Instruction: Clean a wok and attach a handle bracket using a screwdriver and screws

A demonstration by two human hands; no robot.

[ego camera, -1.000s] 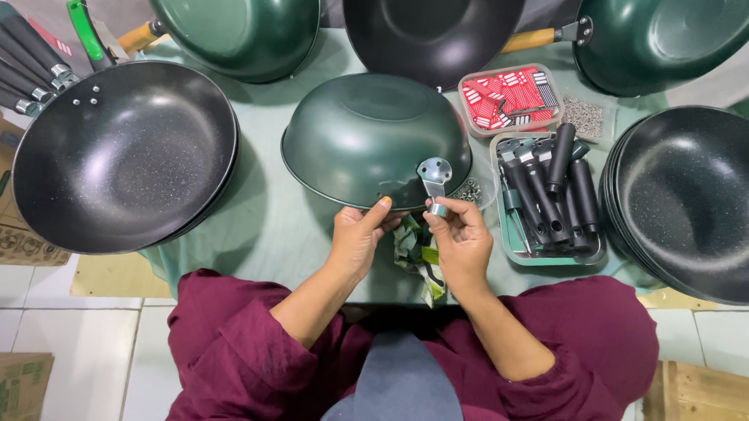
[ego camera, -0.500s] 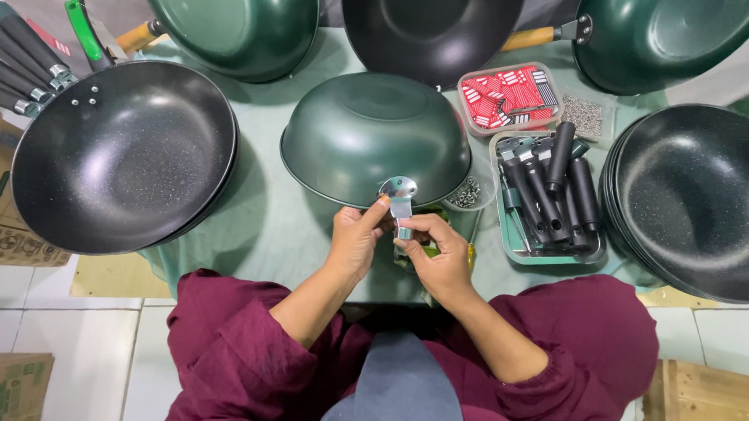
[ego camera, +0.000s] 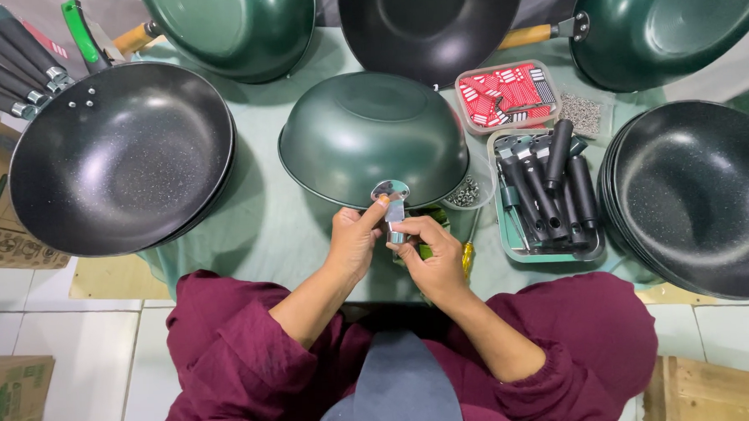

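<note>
We see the left hand (ego camera: 352,241) and the right hand (ego camera: 431,254) closed together around a small metal bracket (ego camera: 391,200), pinched at the six o'clock rim of the upturned green wok (ego camera: 371,135). Fingers cover the bracket's lower part, so we cannot make out its full shape. A screwdriver (ego camera: 467,253) lies at four o'clock from the hands, its tip hidden behind the right hand. At three o'clock a tray of black handles (ego camera: 547,199) sits beside a stack of black woks (ego camera: 702,196), cut off by the frame edge. Something green beneath the hands is too covered to identify.
</note>
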